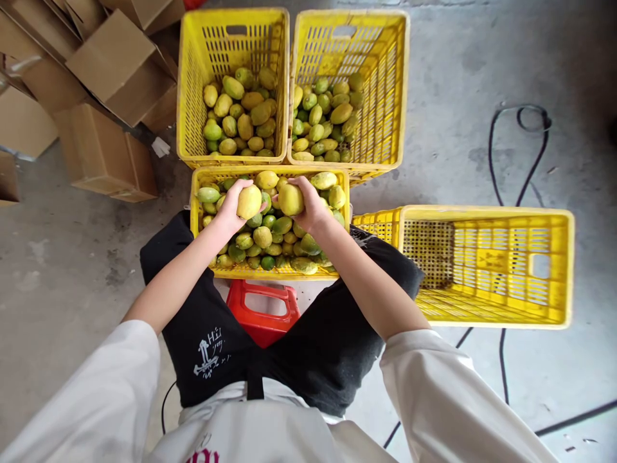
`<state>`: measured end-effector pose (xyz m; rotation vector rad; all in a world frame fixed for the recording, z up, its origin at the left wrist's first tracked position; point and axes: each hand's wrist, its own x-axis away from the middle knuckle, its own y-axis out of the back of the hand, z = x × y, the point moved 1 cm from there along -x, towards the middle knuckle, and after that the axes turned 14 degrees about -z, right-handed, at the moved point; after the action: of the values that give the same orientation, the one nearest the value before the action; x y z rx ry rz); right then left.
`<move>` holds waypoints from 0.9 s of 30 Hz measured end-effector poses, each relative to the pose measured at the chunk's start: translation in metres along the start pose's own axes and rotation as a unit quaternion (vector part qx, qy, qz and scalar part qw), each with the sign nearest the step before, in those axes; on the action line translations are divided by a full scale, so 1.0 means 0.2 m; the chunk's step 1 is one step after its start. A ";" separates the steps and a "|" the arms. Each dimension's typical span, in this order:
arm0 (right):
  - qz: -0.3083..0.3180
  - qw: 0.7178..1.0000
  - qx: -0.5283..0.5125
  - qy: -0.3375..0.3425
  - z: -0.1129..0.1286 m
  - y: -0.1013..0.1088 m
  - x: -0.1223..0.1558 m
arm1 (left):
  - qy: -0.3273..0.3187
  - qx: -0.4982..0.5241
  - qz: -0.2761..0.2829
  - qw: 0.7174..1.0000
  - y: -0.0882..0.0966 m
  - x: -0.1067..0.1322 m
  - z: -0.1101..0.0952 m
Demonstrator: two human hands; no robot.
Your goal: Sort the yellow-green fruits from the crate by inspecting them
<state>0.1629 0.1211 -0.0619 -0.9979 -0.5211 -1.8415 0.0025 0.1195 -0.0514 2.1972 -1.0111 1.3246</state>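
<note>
My left hand (232,207) is wrapped round a yellow lemon (249,202). In my right hand (311,204) is another, greenish-yellow lemon (291,200). Both hands are above a yellow plastic crate (270,275) between my knees, a short gap apart. Heaped inside that crate are green and yellow lemons (263,237). The fingers behind each held lemon are partly hidden.
Beyond stand two yellow crates, left (184,83) and right (399,90), each part filled with lemons. Another yellow crate (486,316) lies at my right. A red stool (263,321) shows between my legs. Cardboard boxes (120,67) are piled far left; a black cable (491,148) crosses the floor.
</note>
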 end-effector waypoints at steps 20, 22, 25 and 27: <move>-0.010 1.000 -0.021 0.003 -0.04 0.02 -0.07 | 0.046 -0.023 0.018 0.999 -0.01 0.01 0.02; -0.018 1.000 -0.014 0.018 -0.04 0.02 -0.07 | 0.043 -0.026 0.019 0.999 0.00 0.00 0.02; -0.025 0.999 -0.006 0.035 -0.05 0.02 -0.09 | 0.039 -0.025 0.013 0.999 0.02 -0.04 0.02; -0.020 0.999 0.001 0.048 -0.05 0.02 -0.09 | 0.045 -0.026 0.012 0.999 0.03 -0.07 0.01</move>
<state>0.1664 0.1222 -0.0832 -0.8986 -0.4886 -1.9140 -0.0047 0.1196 -0.0641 2.0736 -1.0295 1.3800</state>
